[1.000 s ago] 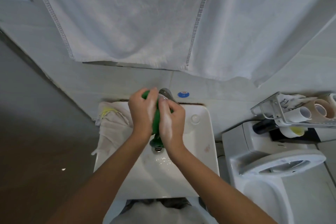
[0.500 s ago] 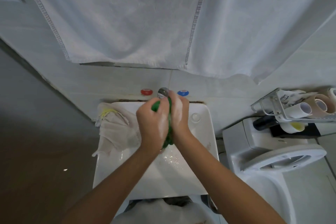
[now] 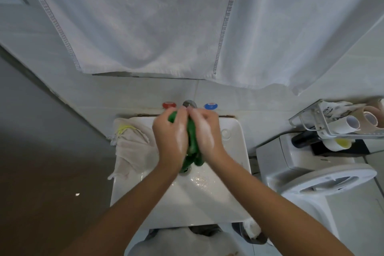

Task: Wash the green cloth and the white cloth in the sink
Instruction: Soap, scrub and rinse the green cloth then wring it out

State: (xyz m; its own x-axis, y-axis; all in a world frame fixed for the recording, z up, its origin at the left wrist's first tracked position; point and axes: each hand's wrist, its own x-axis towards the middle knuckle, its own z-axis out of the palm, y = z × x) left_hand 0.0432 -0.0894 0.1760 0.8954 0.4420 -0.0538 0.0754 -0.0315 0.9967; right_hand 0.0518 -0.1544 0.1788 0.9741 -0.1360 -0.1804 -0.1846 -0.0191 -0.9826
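- The left hand [image 3: 170, 137] and the right hand [image 3: 204, 134] are pressed together over the sink [image 3: 234, 172], with the green cloth [image 3: 192, 141] bunched between the palms.
- Both hands' fingers are curled round the cloth, gripping it; the backs of both hands look wet and shiny.
- The cloth's lower end hangs out below the hands, just above the drain in the basin.
- The white cloth [image 3: 133, 147] lies crumpled on the sink's left rim, beside the left hand, with a yellow mark near its top.
- Behind the hands, a grey tap spout [image 3: 189, 103] stands between a red knob [image 3: 169, 105] and a blue knob [image 3: 211, 106].
- A large white towel [image 3: 145, 18] hangs on the wall above.
- A toilet [image 3: 324, 181] stands to the right of the sink, under a wire rack [image 3: 324, 122] holding rolls.
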